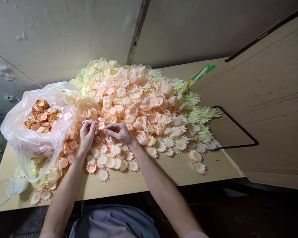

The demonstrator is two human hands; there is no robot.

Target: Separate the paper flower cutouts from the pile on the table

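A big heap of pink, cream and pale green artificial flower heads (139, 99) covers a wooden table (164, 172). My left hand (86, 135) and my right hand (119, 132) meet at the near edge of the heap. Both are pinched together on a small pink flower piece (100, 125) held between their fingertips. Loose flower heads lie under and around both wrists.
A clear plastic bag (34, 132) of orange-pink flower heads lies open at the left. A clear round container (1, 191) sits at the table's near left corner. A black wire frame (238, 127) and a green packet (201, 74) lie at the right by brown cardboard (273, 109).
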